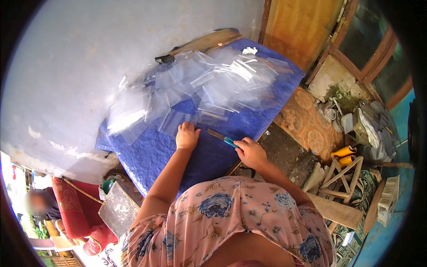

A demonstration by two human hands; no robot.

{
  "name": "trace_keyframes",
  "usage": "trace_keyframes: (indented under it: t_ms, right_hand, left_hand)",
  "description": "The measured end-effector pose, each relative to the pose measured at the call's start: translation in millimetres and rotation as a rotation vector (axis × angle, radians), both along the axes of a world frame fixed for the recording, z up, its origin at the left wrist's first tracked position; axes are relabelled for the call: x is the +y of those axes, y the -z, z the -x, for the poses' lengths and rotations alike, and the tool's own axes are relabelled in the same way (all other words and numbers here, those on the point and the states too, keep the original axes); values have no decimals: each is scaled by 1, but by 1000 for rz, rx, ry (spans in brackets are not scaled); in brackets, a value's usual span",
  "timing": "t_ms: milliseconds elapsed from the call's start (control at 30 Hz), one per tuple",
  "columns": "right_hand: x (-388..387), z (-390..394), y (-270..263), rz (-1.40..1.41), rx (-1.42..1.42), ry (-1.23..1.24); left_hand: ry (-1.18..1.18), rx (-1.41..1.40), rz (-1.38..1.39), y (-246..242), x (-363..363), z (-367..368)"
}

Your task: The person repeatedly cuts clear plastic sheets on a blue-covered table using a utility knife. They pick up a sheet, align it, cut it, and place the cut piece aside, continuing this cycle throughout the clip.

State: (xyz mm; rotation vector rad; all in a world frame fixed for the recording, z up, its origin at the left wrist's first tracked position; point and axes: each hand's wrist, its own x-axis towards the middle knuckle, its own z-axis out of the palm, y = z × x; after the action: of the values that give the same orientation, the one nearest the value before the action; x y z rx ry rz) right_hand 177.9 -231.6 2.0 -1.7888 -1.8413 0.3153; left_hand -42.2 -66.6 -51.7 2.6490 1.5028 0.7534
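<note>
My left hand (187, 136) rests with its fingertips on the near edge of a clear plastic bag (175, 121), flat on a table covered by a blue tarpaulin (150, 160). In my right hand (249, 152) is a utility knife with a teal handle (230, 142); its blade is out and points left, towards the left hand. Beyond both hands, many clear plastic bags (213, 83) lie in a loose, overlapping spread. White edges show on some of them at the right (242, 70). A small crumpled white piece (250, 50) lies near the far corner.
A wooden board (206, 41) lies at the table's wall side. On the right are a wooden door (293, 30), yellow boots (343, 152), a wooden frame (342, 180) and piled household items. A person (55, 207) sits at the lower left near a red sofa (70, 207).
</note>
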Motion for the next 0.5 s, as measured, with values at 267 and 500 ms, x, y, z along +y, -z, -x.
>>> trace_keyframes:
  t_ms: [267, 500]
  right_hand:
    - [10, 6, 3, -57, -33, -14]
    - [4, 5, -3, -87, -62, -8]
  left_hand:
    - [-83, 52, 187, 0, 21, 13]
    - [-11, -102, 151, 3, -3, -1]
